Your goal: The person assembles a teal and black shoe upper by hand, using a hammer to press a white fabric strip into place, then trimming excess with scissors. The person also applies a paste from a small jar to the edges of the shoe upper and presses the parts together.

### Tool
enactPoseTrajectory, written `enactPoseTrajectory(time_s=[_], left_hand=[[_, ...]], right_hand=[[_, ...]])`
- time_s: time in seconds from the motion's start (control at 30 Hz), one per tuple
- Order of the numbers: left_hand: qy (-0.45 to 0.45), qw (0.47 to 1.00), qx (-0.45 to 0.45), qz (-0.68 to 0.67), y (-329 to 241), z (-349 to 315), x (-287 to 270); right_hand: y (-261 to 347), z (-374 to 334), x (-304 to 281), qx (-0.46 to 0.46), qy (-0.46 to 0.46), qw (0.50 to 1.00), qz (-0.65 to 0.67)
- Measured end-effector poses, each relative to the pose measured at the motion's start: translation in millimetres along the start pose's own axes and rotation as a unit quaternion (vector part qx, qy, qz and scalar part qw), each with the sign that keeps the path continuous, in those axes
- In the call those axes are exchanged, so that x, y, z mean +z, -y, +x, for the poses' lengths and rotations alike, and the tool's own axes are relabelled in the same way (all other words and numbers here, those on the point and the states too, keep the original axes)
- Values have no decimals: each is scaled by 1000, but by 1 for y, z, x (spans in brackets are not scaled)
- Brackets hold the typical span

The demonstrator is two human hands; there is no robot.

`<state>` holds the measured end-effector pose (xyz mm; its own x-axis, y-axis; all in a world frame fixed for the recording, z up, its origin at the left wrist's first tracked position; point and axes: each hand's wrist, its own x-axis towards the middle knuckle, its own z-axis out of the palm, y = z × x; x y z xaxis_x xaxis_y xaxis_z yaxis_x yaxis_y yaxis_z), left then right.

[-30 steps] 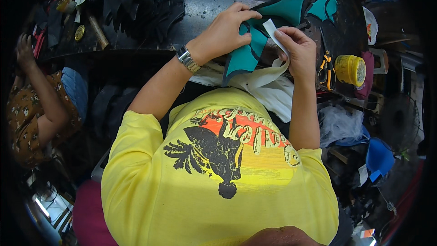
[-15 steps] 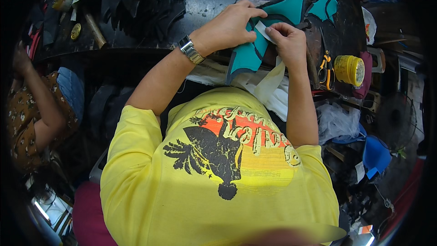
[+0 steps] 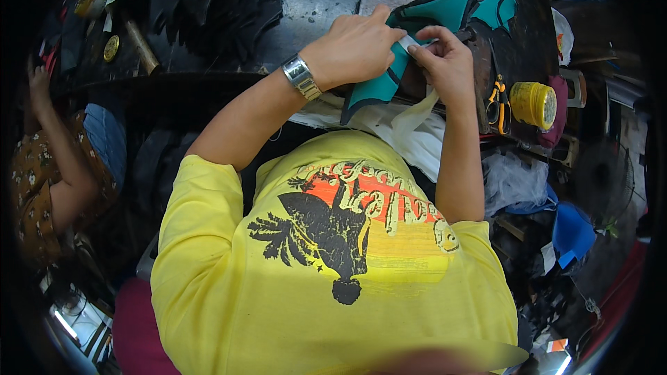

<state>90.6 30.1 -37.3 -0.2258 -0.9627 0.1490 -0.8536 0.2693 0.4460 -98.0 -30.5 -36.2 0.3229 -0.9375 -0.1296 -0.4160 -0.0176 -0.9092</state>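
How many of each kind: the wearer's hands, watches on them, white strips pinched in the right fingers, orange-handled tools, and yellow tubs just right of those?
Hands: 2 (left hand, right hand)
Watch: 1
White strip: 1
Orange-handled tool: 1
Yellow tub: 1
Total: 6

The hands (image 3: 356, 50) have drawn closer (at the white strip (image 3: 408, 42)).
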Motion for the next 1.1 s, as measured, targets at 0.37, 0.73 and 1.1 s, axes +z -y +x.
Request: enactPoseTrajectory(time_s=[0.37,0.73,1.1], left_hand=[[22,997,17,68,-3,10,-10],[19,995,21,94,-5,10,-10],[-27,998,12,-50,19,1,-6]], right_hand=[[-4,-2,-13,-104,-47,983,-147],[-2,-17,2,-181,-77,912,-359],[-2,-56,-24,-226,-111,906,-341]])
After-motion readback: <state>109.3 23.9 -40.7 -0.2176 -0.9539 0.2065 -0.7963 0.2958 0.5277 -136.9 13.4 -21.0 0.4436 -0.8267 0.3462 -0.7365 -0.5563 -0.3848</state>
